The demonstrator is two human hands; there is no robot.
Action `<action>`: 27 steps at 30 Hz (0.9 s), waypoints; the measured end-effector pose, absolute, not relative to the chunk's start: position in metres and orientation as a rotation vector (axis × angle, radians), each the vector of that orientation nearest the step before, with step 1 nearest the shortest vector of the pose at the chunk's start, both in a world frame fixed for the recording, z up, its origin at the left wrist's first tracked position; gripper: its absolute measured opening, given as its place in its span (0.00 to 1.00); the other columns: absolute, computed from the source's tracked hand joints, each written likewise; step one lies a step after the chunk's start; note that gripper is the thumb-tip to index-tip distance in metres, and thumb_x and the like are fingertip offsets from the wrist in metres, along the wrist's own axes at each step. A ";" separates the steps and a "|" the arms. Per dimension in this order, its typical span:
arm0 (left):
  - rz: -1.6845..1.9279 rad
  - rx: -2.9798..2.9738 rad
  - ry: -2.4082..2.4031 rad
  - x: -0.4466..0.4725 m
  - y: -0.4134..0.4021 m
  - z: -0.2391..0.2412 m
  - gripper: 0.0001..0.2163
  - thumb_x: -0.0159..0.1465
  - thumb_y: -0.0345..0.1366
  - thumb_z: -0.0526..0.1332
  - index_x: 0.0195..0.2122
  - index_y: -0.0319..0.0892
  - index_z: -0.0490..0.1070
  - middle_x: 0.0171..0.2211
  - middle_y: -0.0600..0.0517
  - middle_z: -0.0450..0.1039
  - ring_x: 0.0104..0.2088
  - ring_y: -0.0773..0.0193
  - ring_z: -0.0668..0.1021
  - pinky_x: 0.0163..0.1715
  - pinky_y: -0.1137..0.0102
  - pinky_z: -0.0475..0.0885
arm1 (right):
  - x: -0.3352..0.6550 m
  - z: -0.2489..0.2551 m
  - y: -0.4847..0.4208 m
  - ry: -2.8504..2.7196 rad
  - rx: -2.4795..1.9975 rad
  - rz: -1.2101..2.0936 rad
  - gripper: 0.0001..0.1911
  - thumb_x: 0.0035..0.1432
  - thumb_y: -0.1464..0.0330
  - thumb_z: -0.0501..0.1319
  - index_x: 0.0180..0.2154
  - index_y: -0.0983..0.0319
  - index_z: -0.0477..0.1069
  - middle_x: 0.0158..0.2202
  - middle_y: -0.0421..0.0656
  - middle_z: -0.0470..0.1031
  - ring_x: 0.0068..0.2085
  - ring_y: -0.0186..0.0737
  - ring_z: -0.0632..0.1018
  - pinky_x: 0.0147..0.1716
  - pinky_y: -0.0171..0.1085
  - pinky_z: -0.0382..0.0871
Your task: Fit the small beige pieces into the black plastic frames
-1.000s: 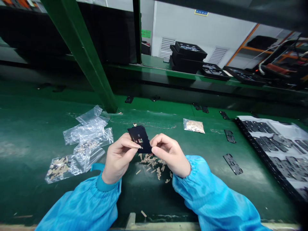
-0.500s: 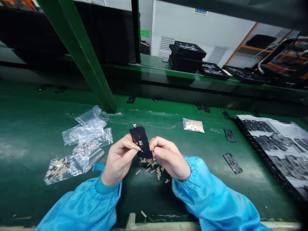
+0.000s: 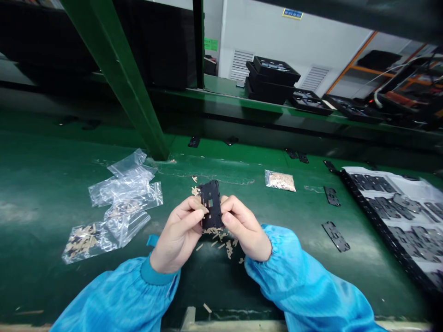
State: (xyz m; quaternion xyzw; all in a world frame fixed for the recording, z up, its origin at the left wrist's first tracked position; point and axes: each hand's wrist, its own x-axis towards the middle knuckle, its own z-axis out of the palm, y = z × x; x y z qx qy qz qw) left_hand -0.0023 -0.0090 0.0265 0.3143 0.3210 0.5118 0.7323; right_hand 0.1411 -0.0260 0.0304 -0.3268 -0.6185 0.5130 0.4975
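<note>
Between my two hands I hold up a flat black plastic plate (image 3: pixel 212 203) with small cut-out openings, tilted above the bench. My left hand (image 3: pixel 182 226) pinches its left edge, thumb and forefinger together near the openings; whether a small piece is between those fingertips I cannot tell. On the other side, my right hand (image 3: pixel 244 226) grips the plate's right edge with thumb and fingers. Small tan strips and cut pieces (image 3: pixel 228 249) lie scattered below the plate, and a little heap (image 3: pixel 195 190) shows behind it.
Clear plastic bags (image 3: pixel 124 203), some with tan pieces, lie at left. A filled small bag (image 3: pixel 280 180) lies beyond my right hand. Loose black plates (image 3: pixel 335 236) sit near a tray (image 3: pixel 380 226) of similar plates at right. A green post (image 3: pixel 121 83) slants down at back left.
Both hands remain on the black plate. The plate has shifted slightly right and turned more upright, and my left hand has moved right with it.
</note>
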 end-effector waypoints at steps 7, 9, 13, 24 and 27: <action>1.070 0.525 0.668 -0.001 -0.012 0.023 0.09 0.47 0.33 0.68 0.21 0.38 0.67 0.22 0.56 0.65 0.25 0.72 0.68 0.26 0.77 0.68 | 0.143 0.027 -0.021 -1.779 -0.817 0.813 0.13 0.64 0.60 0.44 0.30 0.59 0.56 0.27 0.39 0.58 0.28 0.35 0.61 0.29 0.36 0.58; 1.050 0.485 0.654 0.000 -0.013 0.023 0.09 0.48 0.33 0.68 0.22 0.38 0.67 0.22 0.56 0.66 0.24 0.73 0.68 0.25 0.78 0.68 | 0.144 0.027 -0.019 -1.889 -0.824 0.573 0.11 0.65 0.63 0.42 0.32 0.59 0.56 0.26 0.40 0.59 0.29 0.36 0.62 0.30 0.38 0.57; 1.027 0.459 0.631 0.000 -0.014 0.023 0.08 0.49 0.31 0.67 0.21 0.38 0.67 0.22 0.56 0.65 0.24 0.74 0.68 0.23 0.79 0.68 | 0.147 0.028 -0.016 -2.047 -0.832 0.076 0.12 0.65 0.65 0.40 0.33 0.59 0.58 0.25 0.42 0.62 0.27 0.38 0.62 0.30 0.40 0.56; 1.055 0.483 0.645 0.000 -0.016 0.027 0.07 0.49 0.31 0.67 0.22 0.37 0.67 0.22 0.57 0.65 0.24 0.74 0.68 0.24 0.80 0.67 | 0.146 0.032 -0.016 -2.051 -0.860 -0.503 0.17 0.65 0.61 0.42 0.30 0.61 0.61 0.19 0.40 0.66 0.24 0.36 0.66 0.30 0.40 0.59; 1.061 0.503 0.602 -0.001 -0.017 0.027 0.08 0.48 0.32 0.68 0.22 0.38 0.69 0.22 0.57 0.66 0.24 0.74 0.69 0.24 0.80 0.68 | 0.141 0.033 -0.018 -2.030 -0.904 -0.399 0.18 0.63 0.57 0.45 0.28 0.61 0.59 0.19 0.39 0.67 0.22 0.34 0.66 0.29 0.39 0.60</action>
